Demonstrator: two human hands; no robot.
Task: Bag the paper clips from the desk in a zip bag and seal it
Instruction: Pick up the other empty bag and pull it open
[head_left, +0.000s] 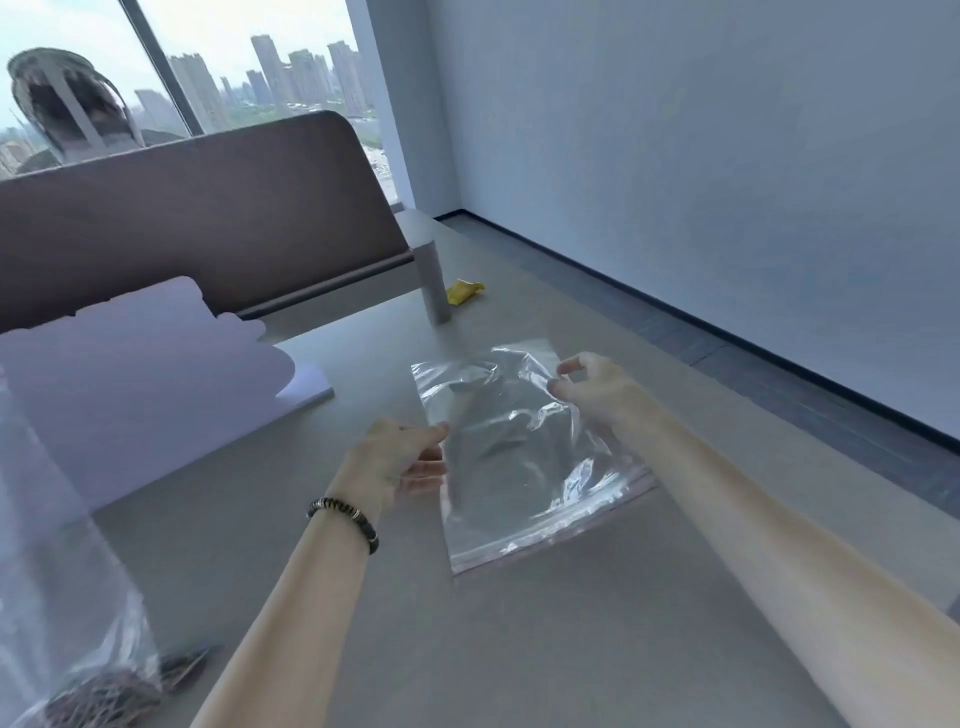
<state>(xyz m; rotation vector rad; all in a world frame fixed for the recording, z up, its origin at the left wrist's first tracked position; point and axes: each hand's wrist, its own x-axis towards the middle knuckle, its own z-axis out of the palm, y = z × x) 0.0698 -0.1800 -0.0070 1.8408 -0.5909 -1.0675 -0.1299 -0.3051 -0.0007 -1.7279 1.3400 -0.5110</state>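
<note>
A clear zip bag (514, 467) hangs crumpled just above the grey desk (519, 649), its zip strip along the near edge. My left hand (400, 462) pinches the bag's left edge between thumb and fingers. My right hand (592, 387) pinches the far right part of the bag. At the bottom left, a dark heap of paper clips (109, 696) lies on the desk, partly inside or under another clear plastic bag (67, 597); the blur hides which.
A pale blurred-out shape (140, 374) covers the desk's left side. A brown divider panel (208, 223) stands behind it. A grey post (434, 280) and a yellow wrapper (464, 292) sit at the far end. The desk's right edge drops to the floor by the wall.
</note>
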